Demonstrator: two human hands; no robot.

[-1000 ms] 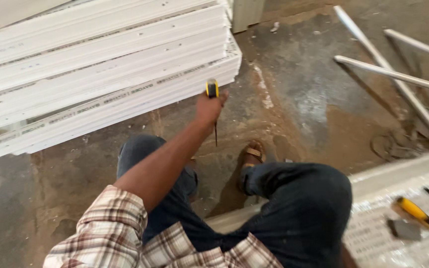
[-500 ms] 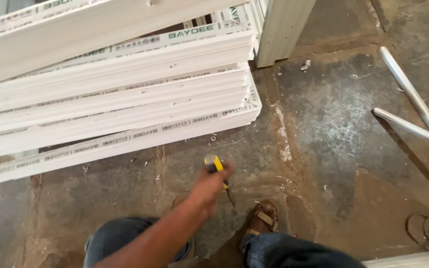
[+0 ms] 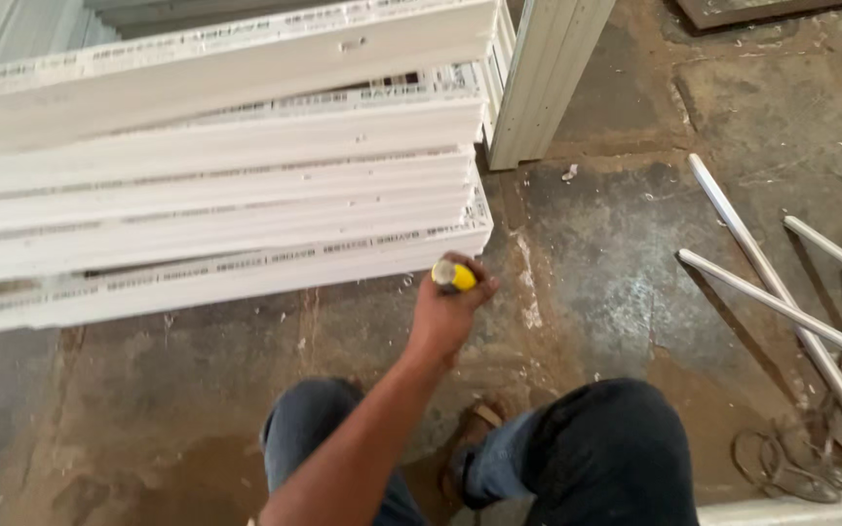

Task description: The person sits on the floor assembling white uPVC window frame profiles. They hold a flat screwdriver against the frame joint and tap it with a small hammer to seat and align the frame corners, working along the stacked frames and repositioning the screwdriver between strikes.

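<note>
My left hand (image 3: 443,319) reaches forward over the concrete floor, shut on a yellow-handled tool (image 3: 456,278) whose rounded butt end sticks out above my fingers. The hand is just in front of the near end of a stack of long white plastic profiles (image 3: 226,195) lying on the floor, close to its lowest piece but apart from it. My bare forearm runs up from the bottom of the view. My right hand is out of sight.
A white ribbed upright post (image 3: 548,78) stands behind the stack's right end. Several thin metal bars (image 3: 782,302) lie crossed on the floor at the right, with a coil of wire (image 3: 791,458) near them. My knees in dark jeans and a sandalled foot (image 3: 475,429) fill the bottom.
The view has tilted up and moved closer to the stack. My left hand with the tool has moved forward and now sits near the lowest profile's end.
</note>
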